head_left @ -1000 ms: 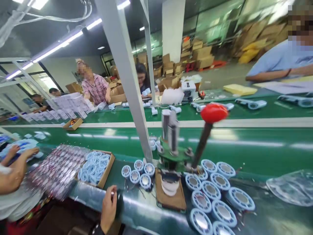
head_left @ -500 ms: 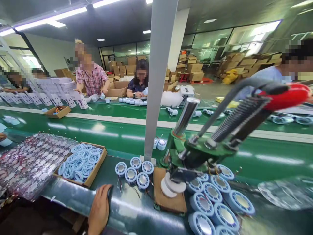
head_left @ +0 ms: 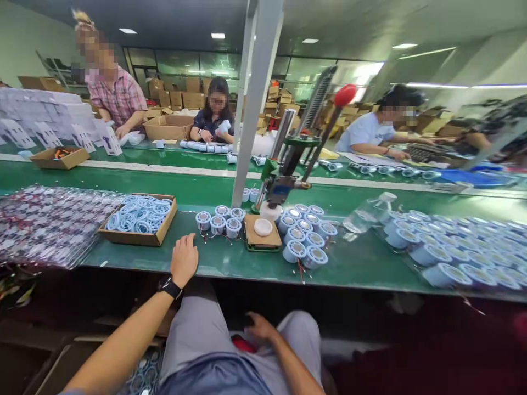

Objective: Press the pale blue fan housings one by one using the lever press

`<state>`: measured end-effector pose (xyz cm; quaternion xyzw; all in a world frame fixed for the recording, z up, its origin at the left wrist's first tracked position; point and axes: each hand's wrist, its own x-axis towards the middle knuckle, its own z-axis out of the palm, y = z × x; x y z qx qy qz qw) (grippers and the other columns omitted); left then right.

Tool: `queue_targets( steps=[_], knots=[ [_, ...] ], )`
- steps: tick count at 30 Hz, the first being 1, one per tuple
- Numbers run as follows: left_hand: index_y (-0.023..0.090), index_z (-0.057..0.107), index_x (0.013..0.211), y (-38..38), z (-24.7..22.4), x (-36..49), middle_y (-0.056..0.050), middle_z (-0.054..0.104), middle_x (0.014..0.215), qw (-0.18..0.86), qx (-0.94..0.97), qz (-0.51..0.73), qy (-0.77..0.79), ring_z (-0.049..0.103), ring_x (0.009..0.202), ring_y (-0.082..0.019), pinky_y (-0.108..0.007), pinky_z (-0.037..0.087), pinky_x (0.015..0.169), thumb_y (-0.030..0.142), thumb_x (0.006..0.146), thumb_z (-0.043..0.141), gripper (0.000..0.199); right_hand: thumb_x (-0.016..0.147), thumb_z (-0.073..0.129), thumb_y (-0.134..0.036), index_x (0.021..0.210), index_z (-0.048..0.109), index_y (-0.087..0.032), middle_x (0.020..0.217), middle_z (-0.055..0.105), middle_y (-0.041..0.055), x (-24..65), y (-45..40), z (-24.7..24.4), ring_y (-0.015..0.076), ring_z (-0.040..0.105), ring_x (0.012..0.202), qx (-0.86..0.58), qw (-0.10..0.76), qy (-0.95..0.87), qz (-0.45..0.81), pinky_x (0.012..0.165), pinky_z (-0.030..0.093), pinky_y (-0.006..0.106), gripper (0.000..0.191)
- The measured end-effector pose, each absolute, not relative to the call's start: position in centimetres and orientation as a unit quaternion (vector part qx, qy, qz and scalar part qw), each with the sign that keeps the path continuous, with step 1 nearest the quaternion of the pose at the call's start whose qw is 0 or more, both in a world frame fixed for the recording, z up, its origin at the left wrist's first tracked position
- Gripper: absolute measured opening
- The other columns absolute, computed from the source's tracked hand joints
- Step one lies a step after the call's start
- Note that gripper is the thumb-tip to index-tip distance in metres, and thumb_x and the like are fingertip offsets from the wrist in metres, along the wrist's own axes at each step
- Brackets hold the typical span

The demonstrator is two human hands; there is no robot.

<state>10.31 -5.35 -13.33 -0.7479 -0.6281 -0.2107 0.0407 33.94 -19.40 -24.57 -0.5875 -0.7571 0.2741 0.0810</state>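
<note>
My left hand (head_left: 184, 258), with a black watch on its wrist, rests on the front of the green worktable (head_left: 230, 263). Its fingers lie flat and hold nothing. To its right stand several light-blue round motor-like units (head_left: 218, 224) with thin wires. My right hand (head_left: 260, 326) is low over my lap, below the table edge, fingers apart and nothing visible in it. Close beneath it shows a red thing (head_left: 242, 344) that I cannot make out. A green hand press (head_left: 284, 184) with a red knob stands on the table, a white round pad (head_left: 262, 226) on its brown base.
A cardboard box (head_left: 164, 222) of light-blue rings stands left of my left hand, beside wrapped circuit boards (head_left: 49, 219). More blue units (head_left: 304, 230) flank the press. A clear bottle (head_left: 368, 213) lies right. A metal post (head_left: 255, 104) rises centrally. Co-workers sit or stand across the belt.
The view has swung down and right. My lap and right hand have come into view. My left hand still rests at the table's front. The press handle now appears farther away and more upright.
</note>
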Motion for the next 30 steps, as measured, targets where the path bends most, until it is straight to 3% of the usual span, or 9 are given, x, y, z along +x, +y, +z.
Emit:
queue_targets(
  steps=[4, 10, 14, 17, 19, 22, 26, 30],
  knots=[
    [0.012, 0.046, 0.134, -5.3, -13.0, 10.3, -0.017, 0.057, 0.124, 0.042, -0.761, -0.193, -0.618, 0.053, 0.111, -0.032, -0.044, 0.049, 0.09, 0.016, 0.091, 0.045, 0.043, 0.096, 0.059, -0.032, 0.11, 0.061, -0.009, 0.092, 0.064, 0.0038, 33.6, -19.0, -23.5, 0.0105, 0.063, 0.079, -0.586, 0.032, -0.718, 0.375, 0.073, 0.057, 0.027, 0.027],
    [0.011, 0.038, 0.141, -4.4, -12.6, 10.1, -0.02, 0.048, 0.133, 0.007, -0.753, -0.237, -0.614, 0.05, 0.119, -0.033, -0.047, 0.047, 0.096, 0.016, 0.088, 0.049, 0.054, 0.093, 0.057, -0.016, 0.114, 0.063, -0.016, 0.085, 0.067, -0.0015, 32.8, -16.5, -16.4, 0.007, 0.064, 0.07, -0.555, 0.122, -0.737, 0.367, 0.071, 0.052, 0.018, 0.022],
    [0.013, 0.033, 0.147, -2.3, -10.7, 11.1, -0.022, 0.038, 0.145, -0.001, -0.768, -0.27, -0.581, 0.039, 0.133, -0.036, -0.051, 0.042, 0.105, 0.026, 0.086, 0.059, 0.067, 0.092, 0.052, -0.015, 0.126, 0.058, -0.017, 0.111, 0.064, 0.0056, 32.8, -12.4, -11.4, 0.0132, 0.061, 0.104, -0.592, 0.203, -0.744, 0.233, 0.097, 0.047, 0.025, 0.034],
    [0.021, 0.032, 0.15, -0.3, -9.0, 12.6, -0.02, 0.034, 0.153, 0.013, -0.814, -0.2, -0.545, 0.03, 0.141, -0.04, -0.06, 0.034, 0.109, 0.036, 0.085, 0.065, 0.075, 0.089, 0.056, -0.017, 0.141, 0.047, -0.016, 0.141, 0.046, 0.0151, 32.4, -7.5, -9.5, 0.0244, 0.041, 0.135, -0.624, 0.234, -0.735, 0.126, 0.116, 0.031, 0.04, 0.053],
    [0.024, 0.035, 0.15, 0.7, -8.4, 13.5, -0.018, 0.032, 0.156, 0.015, -0.831, -0.148, -0.535, 0.024, 0.144, -0.043, -0.068, 0.027, 0.109, 0.04, 0.085, 0.066, 0.074, 0.084, 0.065, -0.022, 0.146, 0.042, -0.018, 0.152, 0.031, 0.0178, 31.7, -4.6, -9.3, 0.0333, 0.024, 0.145, -0.632, 0.235, -0.734, 0.077, 0.12, 0.02, 0.051, 0.066],
    [0.025, 0.043, 0.146, 1.3, -9.0, 14.0, -0.017, 0.033, 0.157, 0.005, -0.831, -0.123, -0.543, 0.025, 0.144, -0.043, -0.071, 0.028, 0.107, 0.036, 0.087, 0.064, 0.063, 0.082, 0.071, -0.03, 0.147, 0.044, -0.018, 0.157, 0.022, 0.0189, 30.7, -2.1, -10.3, 0.0393, 0.011, 0.149, -0.631, 0.229, -0.74, 0.044, 0.12, 0.011, 0.058, 0.071],
    [0.025, 0.051, 0.14, 0.0, -11.2, 12.9, -0.014, 0.042, 0.151, -0.006, -0.826, -0.18, -0.533, 0.032, 0.141, -0.037, -0.056, 0.039, 0.109, 0.029, 0.086, 0.063, 0.055, 0.09, 0.06, -0.042, 0.148, 0.043, -0.016, 0.158, 0.021, 0.0192, 30.0, -2.2, -12.9, 0.0366, 0.013, 0.149, -0.618, 0.219, -0.755, 0.006, 0.12, 0.013, 0.058, 0.065],
    [0.028, 0.055, 0.137, -2.6, -12.6, 11.7, -0.011, 0.045, 0.147, -0.01, -0.805, -0.212, -0.553, 0.034, 0.138, -0.036, -0.054, 0.043, 0.105, 0.029, 0.086, 0.062, 0.052, 0.089, 0.056, -0.038, 0.15, 0.04, -0.026, 0.161, 0.015, 0.0113, 30.5, -5.1, -14.3, 0.0388, 0.008, 0.15, -0.591, 0.231, -0.768, -0.083, 0.117, 0.01, 0.062, 0.063]
  ],
)
